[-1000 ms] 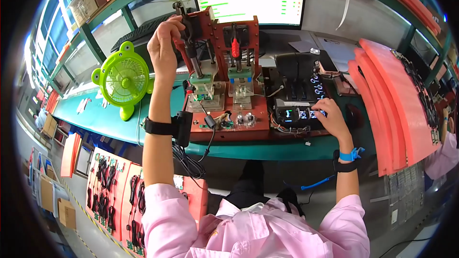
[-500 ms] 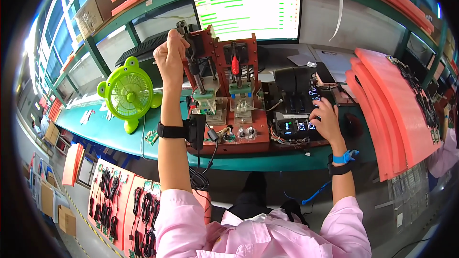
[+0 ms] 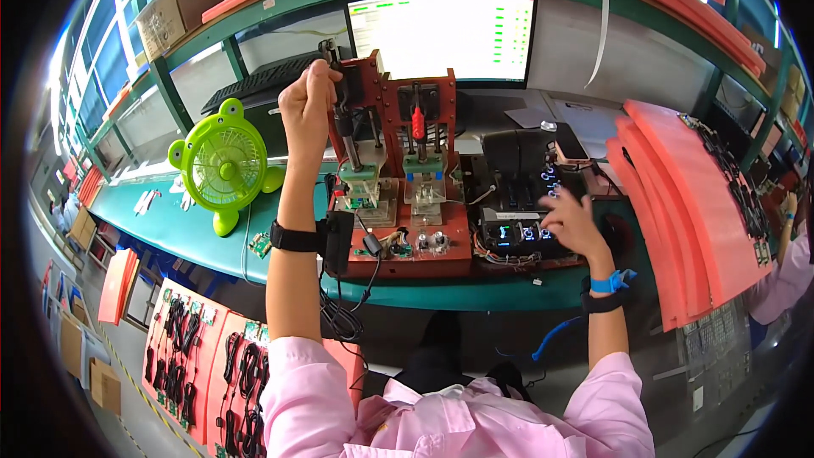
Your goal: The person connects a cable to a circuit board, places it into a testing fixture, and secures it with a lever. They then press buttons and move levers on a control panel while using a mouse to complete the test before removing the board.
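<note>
White rectangular monitor (image 3: 441, 38) is partly cleared of green, suggesting reset; left hand (image 3: 306, 103) curled by black metal lever (image 3: 331, 54), grip unclear; right hand (image 3: 573, 222) spread.

Head cam: L fisheye, abv bench (image 3: 157, 219), facing dn + fwd, near.

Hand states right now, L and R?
Left hand: curled closed at the black toggle clamp; actual grip can't be told.
Right hand: open, blurred, at the lit display panel, nothing visibly held.
</note>
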A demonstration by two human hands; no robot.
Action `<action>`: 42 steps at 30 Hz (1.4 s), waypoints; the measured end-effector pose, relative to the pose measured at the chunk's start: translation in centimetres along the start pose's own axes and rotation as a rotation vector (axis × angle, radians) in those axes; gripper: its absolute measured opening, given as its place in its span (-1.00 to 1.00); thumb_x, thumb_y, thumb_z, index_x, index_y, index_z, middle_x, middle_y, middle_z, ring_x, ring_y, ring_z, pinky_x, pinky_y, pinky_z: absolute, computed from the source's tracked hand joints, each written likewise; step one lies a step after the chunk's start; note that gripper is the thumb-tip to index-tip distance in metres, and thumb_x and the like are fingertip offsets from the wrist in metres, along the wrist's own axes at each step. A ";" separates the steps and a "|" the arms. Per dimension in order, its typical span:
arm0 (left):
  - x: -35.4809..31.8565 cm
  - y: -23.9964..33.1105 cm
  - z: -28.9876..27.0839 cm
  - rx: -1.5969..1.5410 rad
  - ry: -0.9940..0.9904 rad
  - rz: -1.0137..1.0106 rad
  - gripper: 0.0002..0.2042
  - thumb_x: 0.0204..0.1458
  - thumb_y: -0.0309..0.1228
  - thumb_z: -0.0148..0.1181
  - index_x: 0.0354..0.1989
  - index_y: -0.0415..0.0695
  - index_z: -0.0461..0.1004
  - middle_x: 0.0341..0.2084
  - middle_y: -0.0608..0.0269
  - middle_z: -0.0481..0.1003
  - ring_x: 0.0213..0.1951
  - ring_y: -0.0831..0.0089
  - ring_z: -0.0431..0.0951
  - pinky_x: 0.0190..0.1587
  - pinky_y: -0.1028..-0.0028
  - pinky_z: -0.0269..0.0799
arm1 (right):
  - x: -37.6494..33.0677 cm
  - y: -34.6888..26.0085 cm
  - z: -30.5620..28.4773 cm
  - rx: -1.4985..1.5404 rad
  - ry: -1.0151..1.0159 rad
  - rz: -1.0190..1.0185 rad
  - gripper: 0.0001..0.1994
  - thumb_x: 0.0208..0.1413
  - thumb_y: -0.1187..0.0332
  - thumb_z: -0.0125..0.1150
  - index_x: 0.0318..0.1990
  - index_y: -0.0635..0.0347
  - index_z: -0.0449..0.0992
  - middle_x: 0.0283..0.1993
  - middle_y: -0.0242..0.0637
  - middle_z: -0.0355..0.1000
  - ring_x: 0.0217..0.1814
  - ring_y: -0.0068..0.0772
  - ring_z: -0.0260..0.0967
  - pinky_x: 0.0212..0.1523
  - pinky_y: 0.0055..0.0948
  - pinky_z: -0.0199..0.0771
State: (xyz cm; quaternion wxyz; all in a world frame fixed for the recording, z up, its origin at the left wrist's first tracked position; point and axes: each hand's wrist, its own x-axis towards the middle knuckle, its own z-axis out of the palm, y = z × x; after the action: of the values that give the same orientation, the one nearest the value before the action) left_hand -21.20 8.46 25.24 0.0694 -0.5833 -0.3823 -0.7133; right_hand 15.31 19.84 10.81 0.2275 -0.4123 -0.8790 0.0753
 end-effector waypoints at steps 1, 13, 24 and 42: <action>-0.3 0.5 -0.6 0.103 -0.046 0.039 -0.69 0.09 -0.30 -0.05 -0.58 -0.28 0.36 -0.66 0.28 0.34 -0.51 0.51 0.32 -0.39 0.54 0.24 | -0.4 -0.3 0.3 0.031 -0.062 -0.041 -0.88 -0.16 0.38 0.15 -0.40 0.11 0.49 0.01 -0.31 0.33 0.28 -0.18 -0.05 0.17 0.21 -0.32; -16.8 6.3 -9.6 1.265 -0.750 -0.301 -0.77 -0.11 -0.27 0.14 -0.46 -0.22 0.47 -0.24 0.05 0.43 -0.04 0.15 0.34 0.04 0.20 0.12 | -6.4 -5.9 3.8 0.567 0.399 0.003 -0.94 -0.10 0.48 0.09 -0.45 0.26 0.46 -0.39 -0.23 0.43 -0.36 -0.21 0.35 -0.20 -0.31 0.26; -23.4 7.2 -8.6 1.051 -0.688 -0.508 -0.68 -0.25 -0.29 0.22 -0.79 -0.24 0.28 -0.75 0.08 0.34 -0.53 0.16 0.38 -0.20 0.22 0.25 | -6.9 -15.1 12.7 0.762 -0.099 -0.447 -0.85 -0.05 0.32 0.11 -0.39 0.21 0.45 -0.40 -0.22 0.43 -0.32 -0.21 0.37 -0.15 -0.36 0.22; -23.3 4.3 -10.5 1.053 -0.370 -0.489 -0.69 -0.05 -0.36 0.11 -0.65 -0.24 0.15 -0.83 0.02 0.18 -0.73 0.07 0.25 -0.66 0.33 0.10 | -4.8 -15.8 14.4 0.949 -0.389 -0.313 -0.87 -0.06 0.39 0.10 -0.38 0.25 0.47 -0.38 -0.17 0.46 -0.29 -0.24 0.40 -0.21 -0.38 0.33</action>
State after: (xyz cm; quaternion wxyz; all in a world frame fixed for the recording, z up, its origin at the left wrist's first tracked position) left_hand -19.82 -9.14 6.32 0.1154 -0.4803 -0.8123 -0.3103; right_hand 0.42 6.77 1.48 0.2302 -0.1066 -0.8252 0.5046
